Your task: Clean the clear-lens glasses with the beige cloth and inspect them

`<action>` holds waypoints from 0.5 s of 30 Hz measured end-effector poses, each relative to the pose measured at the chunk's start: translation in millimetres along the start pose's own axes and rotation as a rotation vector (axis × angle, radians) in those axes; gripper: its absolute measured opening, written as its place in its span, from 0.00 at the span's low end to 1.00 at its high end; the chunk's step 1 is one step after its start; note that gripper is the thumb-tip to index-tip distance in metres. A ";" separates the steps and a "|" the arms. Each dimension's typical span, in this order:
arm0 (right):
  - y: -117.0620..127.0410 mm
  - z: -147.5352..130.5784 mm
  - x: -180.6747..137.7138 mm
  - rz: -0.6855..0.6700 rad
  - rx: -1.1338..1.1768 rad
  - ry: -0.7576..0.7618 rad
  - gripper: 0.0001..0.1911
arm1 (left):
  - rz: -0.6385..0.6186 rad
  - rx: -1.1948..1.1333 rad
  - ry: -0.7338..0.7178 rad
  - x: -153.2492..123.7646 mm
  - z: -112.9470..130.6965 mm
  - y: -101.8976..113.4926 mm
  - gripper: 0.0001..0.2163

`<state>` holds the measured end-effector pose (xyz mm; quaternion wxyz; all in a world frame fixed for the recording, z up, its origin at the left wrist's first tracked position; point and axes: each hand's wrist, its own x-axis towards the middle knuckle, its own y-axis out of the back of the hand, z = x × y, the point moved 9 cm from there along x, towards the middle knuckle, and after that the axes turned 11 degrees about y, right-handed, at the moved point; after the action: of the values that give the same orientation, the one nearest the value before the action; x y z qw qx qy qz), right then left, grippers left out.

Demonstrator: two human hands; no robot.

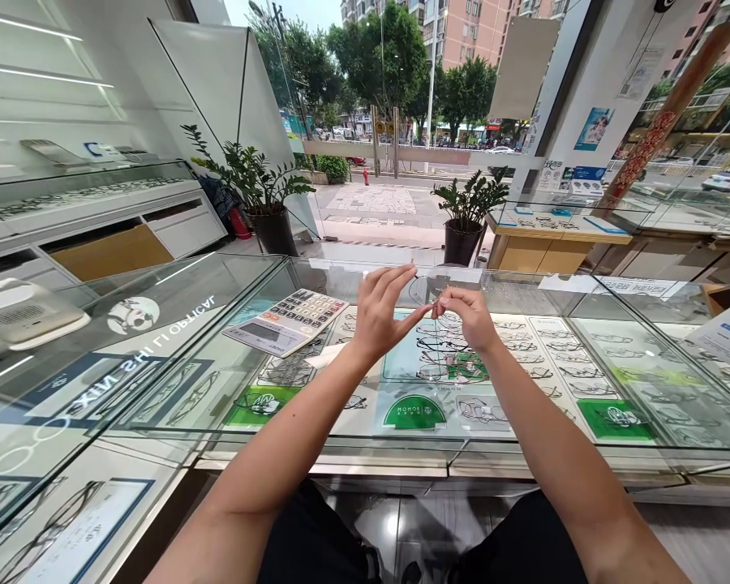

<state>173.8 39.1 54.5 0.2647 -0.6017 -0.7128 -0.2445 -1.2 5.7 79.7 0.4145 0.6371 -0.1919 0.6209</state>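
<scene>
Both my hands are raised above a glass display counter, meeting at the fingertips. My left hand pinches with thumb and forefinger, its other fingers lifted. My right hand is closed, its fingers curled. Between them I hold a thin-rimmed pair of glasses, faint and nearly see-through against the glass. A pair of dark-framed glasses lies on the counter just under my hands.
A calculator lies on the glass to the left. Several glasses frames fill the case below, with green brand cards. A second glass case runs along the left. Two potted plants stand by the shop window.
</scene>
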 end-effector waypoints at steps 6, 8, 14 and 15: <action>1.8 2.5 -0.1 -0.014 -0.018 0.000 0.18 | -0.065 0.040 0.058 -0.7 -8.8 -7.7 0.28; 1.8 1.0 -0.7 -0.024 -0.045 0.013 0.19 | -0.021 0.031 0.029 0.4 -5.0 -3.5 0.26; 11.3 -26.7 -9.5 0.127 -0.248 0.252 0.15 | 0.165 0.031 -0.004 2.1 0.1 15.3 0.26; 14.8 -35.5 -13.3 0.193 -0.332 0.329 0.14 | 0.201 0.049 0.022 1.9 -3.1 18.6 0.26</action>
<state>193.2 8.0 72.3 0.2969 -0.6544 -0.5492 -0.4265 -17.0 -2.2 86.6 0.3367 0.6175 -0.2351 0.6709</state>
